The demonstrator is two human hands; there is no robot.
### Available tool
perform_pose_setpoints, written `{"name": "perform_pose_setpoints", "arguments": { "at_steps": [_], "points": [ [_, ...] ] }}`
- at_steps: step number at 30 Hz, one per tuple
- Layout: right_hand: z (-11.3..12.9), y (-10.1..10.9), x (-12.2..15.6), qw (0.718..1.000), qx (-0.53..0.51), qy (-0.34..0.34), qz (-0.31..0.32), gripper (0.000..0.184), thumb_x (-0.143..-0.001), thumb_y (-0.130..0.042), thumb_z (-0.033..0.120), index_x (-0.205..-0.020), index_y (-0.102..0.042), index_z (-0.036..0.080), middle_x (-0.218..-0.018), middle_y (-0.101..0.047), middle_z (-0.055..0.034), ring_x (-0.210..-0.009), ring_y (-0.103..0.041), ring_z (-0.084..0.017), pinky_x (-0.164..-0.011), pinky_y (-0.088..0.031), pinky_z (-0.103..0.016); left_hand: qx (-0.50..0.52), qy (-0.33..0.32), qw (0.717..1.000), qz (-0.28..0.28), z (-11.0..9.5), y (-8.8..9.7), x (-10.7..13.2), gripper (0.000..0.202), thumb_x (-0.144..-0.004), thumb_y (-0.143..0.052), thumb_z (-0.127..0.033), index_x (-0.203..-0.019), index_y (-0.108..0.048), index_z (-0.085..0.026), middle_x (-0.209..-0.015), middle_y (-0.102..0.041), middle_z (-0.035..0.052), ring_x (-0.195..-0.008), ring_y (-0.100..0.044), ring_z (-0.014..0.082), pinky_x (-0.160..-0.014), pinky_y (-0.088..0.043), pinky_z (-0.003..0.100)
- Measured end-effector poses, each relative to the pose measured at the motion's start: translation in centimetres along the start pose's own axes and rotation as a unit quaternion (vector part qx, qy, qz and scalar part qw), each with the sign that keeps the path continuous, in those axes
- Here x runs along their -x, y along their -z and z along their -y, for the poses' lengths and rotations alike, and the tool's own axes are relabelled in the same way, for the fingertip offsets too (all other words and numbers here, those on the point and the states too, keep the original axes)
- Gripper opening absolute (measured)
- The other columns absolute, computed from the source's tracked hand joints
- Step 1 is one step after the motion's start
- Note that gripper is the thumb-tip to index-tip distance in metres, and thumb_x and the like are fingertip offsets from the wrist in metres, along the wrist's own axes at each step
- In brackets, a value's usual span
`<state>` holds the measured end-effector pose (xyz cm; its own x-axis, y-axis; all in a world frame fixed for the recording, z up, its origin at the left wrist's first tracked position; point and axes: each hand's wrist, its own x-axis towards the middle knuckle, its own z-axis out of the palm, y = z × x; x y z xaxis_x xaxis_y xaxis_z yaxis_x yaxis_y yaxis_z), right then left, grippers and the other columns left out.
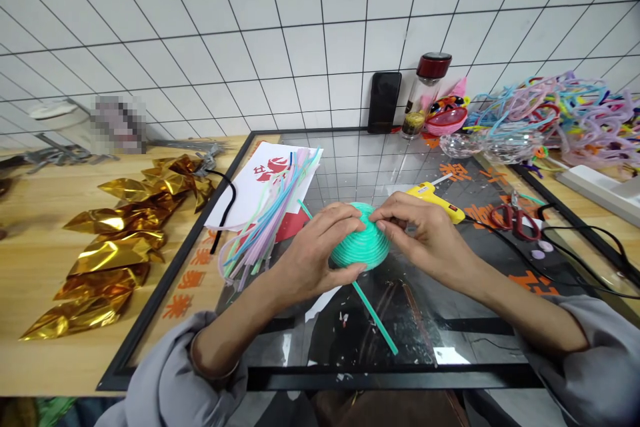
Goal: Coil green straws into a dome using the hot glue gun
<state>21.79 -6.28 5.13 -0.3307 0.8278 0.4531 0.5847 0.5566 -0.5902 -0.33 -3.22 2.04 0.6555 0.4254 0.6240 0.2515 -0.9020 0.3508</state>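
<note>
Ribbed, mint-green dome of coiled strand (364, 255) is sitting between both hands over the dark glass-like tabletop panel (335, 167). Left hand (320, 247) is holding the dome, thumb at its lower edge, fingers curling over its left side. Right hand (417, 230) is touching the crown at 1 o'clock, thumb and forefinger narrowly spaced; cannot tell whether they are pinching a strand. Container, from the dome at 1 o'clock: clear bottle with a dark-red cap (434, 67) is standing by the wall, yellow-brown matter (413, 123) filling only its bottom. Dome's narrower crown is pointing toward 12 o'clock, broad edge facing 6. Straight green stem (375, 318) is lying with its long axis running 11 to 5 o'clock, passing under the dome; cannot tell whether they are joined. Yellow glue gun (435, 199) is lying at 2 o'clock, pastel fuzzy stems (277, 213) at 9.
</note>
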Motion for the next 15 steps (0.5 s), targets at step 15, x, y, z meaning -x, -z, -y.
{"name": "perform_pose_setpoints", "arguments": {
  "at_steps": [15],
  "points": [
    [-1.1,-1.0,0.2,0.99,-0.113,-0.064,-0.051,0.008,-0.088,-0.066,0.015,-0.091,-0.074,0.016,-0.081,-0.07,-0.0035,-0.075,-0.064,-0.015,-0.068,-0.049,-0.028,0.047,0.014,0.999,0.01,0.5,0.2,0.2,0.049,-0.081,-0.074,-0.02,-0.124,-0.052,-0.019,-0.128,-0.062,0.0154,-0.126,-0.06,0.0278,-0.107,-0.052,0.049]
  ]
}}
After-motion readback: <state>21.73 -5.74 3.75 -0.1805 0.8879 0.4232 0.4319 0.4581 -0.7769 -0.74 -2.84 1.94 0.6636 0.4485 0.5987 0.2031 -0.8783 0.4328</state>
